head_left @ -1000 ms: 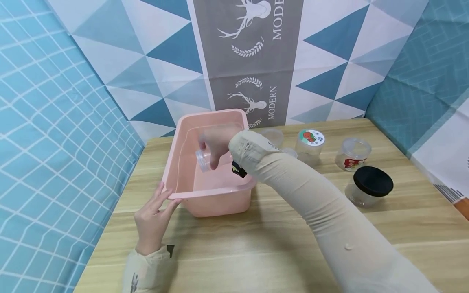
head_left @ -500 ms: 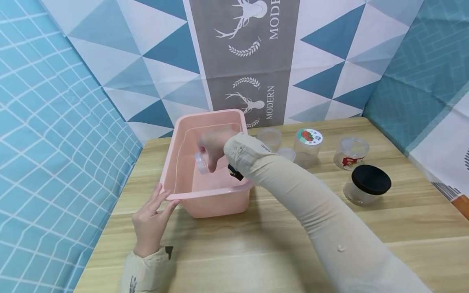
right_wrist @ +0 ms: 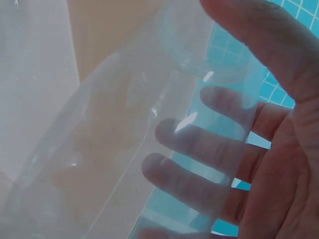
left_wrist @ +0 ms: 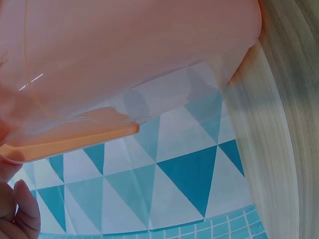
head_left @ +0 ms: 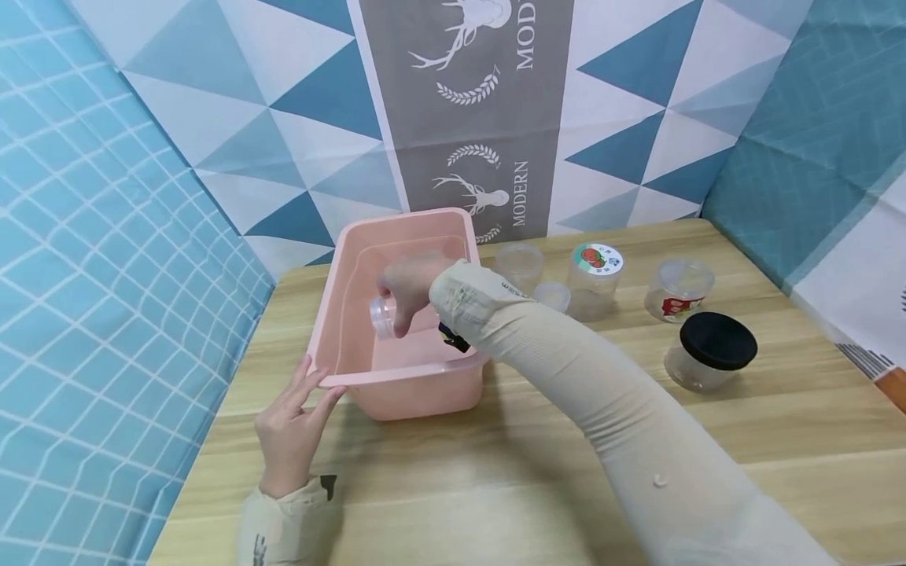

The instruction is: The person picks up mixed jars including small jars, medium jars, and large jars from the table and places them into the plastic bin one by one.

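Observation:
A pink plastic tub (head_left: 368, 393) stands on the wooden table (head_left: 495, 464), with water in it. My right hand (head_left: 410, 287) reaches into the tub and grips a small clear plastic jar (head_left: 381, 316), tilted with its mouth to the left. In the right wrist view my fingers (right_wrist: 199, 144) show through the clear jar (right_wrist: 124, 149) and my thumb lies over its top. My left hand (head_left: 290, 420) rests with straight fingers against the tub's near left corner. The left wrist view shows the tub's wall (left_wrist: 129, 55) from below and a fingertip (left_wrist: 25, 209).
To the right of the tub stand several clear jars: an open one (head_left: 519, 266), a small lid or cup (head_left: 551, 295), one with a fruit sticker lid (head_left: 597, 277), one with a red label (head_left: 678, 290), and a black-lidded one (head_left: 713, 351). Patterned cloth walls surround the table.
My right hand has shifted the clear jar slightly left and down inside the tub. My left hand has stayed on the tub's corner.

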Available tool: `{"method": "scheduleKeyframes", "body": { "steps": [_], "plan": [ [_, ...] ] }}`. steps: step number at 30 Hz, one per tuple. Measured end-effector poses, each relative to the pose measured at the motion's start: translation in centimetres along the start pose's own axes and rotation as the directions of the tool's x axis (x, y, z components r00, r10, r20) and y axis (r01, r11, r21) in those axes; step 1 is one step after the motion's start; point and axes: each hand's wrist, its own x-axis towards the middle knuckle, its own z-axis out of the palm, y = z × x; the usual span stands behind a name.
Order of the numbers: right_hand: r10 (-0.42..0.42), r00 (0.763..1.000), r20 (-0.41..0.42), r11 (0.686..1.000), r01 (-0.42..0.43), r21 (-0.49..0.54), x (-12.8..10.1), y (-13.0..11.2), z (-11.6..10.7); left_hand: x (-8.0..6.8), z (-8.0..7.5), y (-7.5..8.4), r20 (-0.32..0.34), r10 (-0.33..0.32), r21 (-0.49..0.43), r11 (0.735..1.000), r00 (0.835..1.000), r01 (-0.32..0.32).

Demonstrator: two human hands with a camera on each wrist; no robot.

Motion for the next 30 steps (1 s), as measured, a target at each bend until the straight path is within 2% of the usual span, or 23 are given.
{"method": "scheduleKeyframes", "body": {
  "steps": [18,23,30],
  "plan": [
    [0.019,0.999,0.039,0.999,-0.017,-0.050,-0.29,-0.64,0.15,0.14,-0.05,0.48,-0.007,-0.045,-0.075,0.996,0.999,0.045],
    [0.013,0.998,0.058,0.995,-0.007,-0.100,-0.18,-0.76,0.15,-0.06,0.09,0.41,-0.009,-0.050,-0.061,0.997,0.999,0.049],
    [0.023,0.998,0.066,0.995,-0.016,-0.103,0.08,-0.70,0.11,0.03,0.18,0.32,-0.010,-0.041,-0.047,0.998,0.999,0.041]
  ]
}}
